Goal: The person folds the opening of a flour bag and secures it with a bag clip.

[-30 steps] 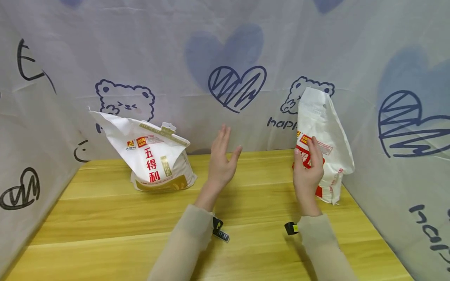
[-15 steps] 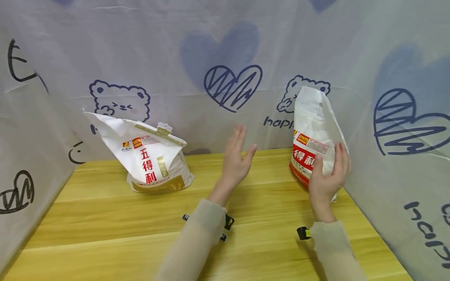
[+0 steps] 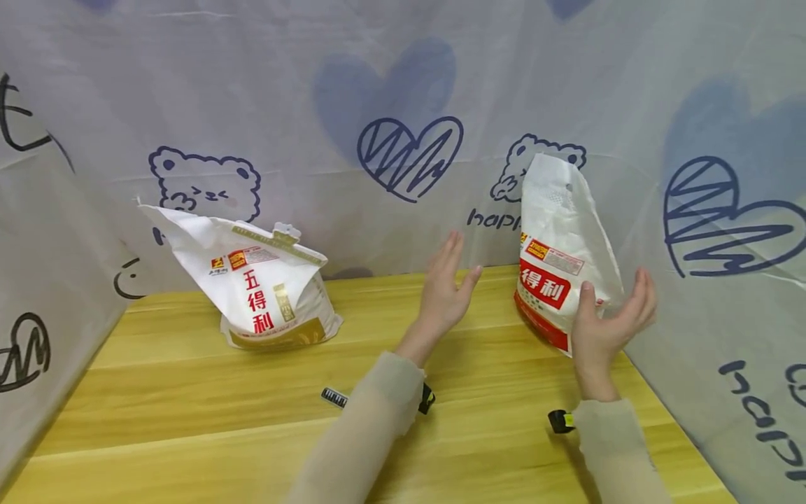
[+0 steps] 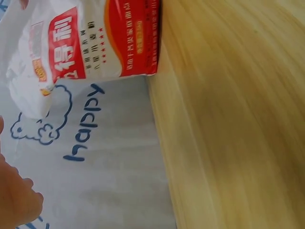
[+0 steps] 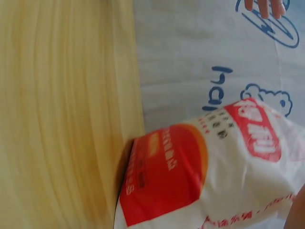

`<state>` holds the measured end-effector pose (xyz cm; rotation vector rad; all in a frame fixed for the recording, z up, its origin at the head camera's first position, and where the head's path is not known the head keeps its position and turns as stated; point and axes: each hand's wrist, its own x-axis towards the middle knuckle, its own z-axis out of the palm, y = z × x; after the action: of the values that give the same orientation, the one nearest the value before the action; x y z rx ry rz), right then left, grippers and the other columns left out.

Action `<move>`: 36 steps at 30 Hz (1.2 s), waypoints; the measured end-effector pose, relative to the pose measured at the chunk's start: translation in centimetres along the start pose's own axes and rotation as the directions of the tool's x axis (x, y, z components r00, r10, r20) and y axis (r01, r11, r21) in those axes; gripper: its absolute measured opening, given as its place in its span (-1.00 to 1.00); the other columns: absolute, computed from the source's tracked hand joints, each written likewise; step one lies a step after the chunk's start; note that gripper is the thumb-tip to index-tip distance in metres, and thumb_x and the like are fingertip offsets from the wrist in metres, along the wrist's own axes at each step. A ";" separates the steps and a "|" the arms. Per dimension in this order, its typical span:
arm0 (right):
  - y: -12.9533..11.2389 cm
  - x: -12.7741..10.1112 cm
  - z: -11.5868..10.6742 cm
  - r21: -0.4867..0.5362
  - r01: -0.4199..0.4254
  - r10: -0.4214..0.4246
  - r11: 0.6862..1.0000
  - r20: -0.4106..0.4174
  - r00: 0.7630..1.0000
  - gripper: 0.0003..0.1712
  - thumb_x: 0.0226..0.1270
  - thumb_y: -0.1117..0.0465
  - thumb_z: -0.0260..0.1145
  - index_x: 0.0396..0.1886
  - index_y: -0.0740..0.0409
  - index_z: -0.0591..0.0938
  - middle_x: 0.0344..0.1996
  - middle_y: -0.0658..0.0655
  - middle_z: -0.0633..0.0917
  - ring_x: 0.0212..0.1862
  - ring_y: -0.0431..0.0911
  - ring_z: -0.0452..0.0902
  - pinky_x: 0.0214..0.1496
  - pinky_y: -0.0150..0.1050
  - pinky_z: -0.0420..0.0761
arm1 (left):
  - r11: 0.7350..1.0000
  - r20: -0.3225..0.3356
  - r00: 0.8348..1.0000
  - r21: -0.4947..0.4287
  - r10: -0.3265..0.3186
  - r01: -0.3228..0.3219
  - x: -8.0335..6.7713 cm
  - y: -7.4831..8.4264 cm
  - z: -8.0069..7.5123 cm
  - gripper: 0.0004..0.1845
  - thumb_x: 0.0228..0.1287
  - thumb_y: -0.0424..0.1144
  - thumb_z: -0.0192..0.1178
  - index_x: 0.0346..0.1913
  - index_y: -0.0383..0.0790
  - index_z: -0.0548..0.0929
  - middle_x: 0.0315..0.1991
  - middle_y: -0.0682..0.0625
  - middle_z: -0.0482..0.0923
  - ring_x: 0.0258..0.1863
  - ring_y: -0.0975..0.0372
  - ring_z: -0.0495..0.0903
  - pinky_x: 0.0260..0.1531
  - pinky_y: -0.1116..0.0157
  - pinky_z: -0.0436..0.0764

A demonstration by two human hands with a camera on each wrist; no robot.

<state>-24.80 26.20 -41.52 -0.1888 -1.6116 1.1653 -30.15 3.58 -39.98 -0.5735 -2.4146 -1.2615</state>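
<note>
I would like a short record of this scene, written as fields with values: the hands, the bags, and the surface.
left hand: raised, fingers straight, holds nothing, apart from both bags
right hand: thumb on the front of the red-label bag, fingers spread behind it
red-label bag: upright, leaning, at the table's far right
gold-label bag: stands at far left, top folded over, untouched
surface: wooden table
backdrop: printed cloth with hearts and bears

Open tabletop (image 3: 378, 392) between two bags (image 3: 560, 259)
</note>
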 end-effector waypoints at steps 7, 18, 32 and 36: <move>2.7 1.3 -0.4 0.001 -0.037 0.037 0.999 0.088 0.995 -0.23 0.33 0.28 0.43 0.51 0.20 0.41 0.43 0.21 0.43 0.41 -0.01 0.30 0.53 -0.27 0.19 | 0.999 0.072 0.997 0.048 -0.004 0.001 0.8 0.2 1.8 -0.27 0.63 0.03 0.04 0.68 -0.03 0.03 0.69 0.12 -0.19 0.67 0.23 -0.14 0.63 0.11 -0.17; 3.7 2.3 -1.6 -0.046 -0.192 0.197 0.980 0.272 0.942 -0.26 0.41 0.22 0.41 0.54 0.08 0.42 0.42 0.16 0.52 0.35 -0.06 0.43 0.41 -0.35 0.39 | 0.994 0.167 0.986 0.110 0.003 -0.021 1.7 0.8 5.0 -0.23 0.60 0.02 0.09 0.69 0.04 0.01 0.69 0.16 -0.21 0.66 0.21 -0.10 0.62 0.10 -0.11; 5.0 2.2 -1.9 -0.111 -0.244 0.267 0.963 0.313 0.912 -0.50 0.40 0.10 0.45 0.14 0.39 0.66 -0.27 -0.24 0.63 -0.24 -0.39 0.57 -0.24 -0.63 0.56 | 0.995 0.269 0.963 0.102 -0.026 -0.002 1.9 1.0 8.3 -0.19 0.59 0.05 0.10 0.70 0.08 -0.06 0.70 0.15 -0.18 0.65 0.21 -0.02 0.60 0.11 0.08; 5.0 2.3 -2.1 -0.108 -0.249 0.270 0.962 0.303 0.914 -0.55 0.41 0.12 0.45 0.09 0.40 0.67 -0.39 -0.34 0.60 -0.34 -0.38 0.54 -0.36 -0.61 0.53 | 0.998 0.292 0.956 0.067 -0.034 0.015 1.9 1.1 8.8 -0.17 0.59 0.04 0.11 0.70 0.09 -0.10 0.68 0.10 -0.04 0.62 0.20 0.08 0.58 0.17 0.12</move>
<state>-26.11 31.44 -43.93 -0.2782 -1.9537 1.4005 -32.29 11.89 -43.02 -0.7617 -2.6992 -1.1736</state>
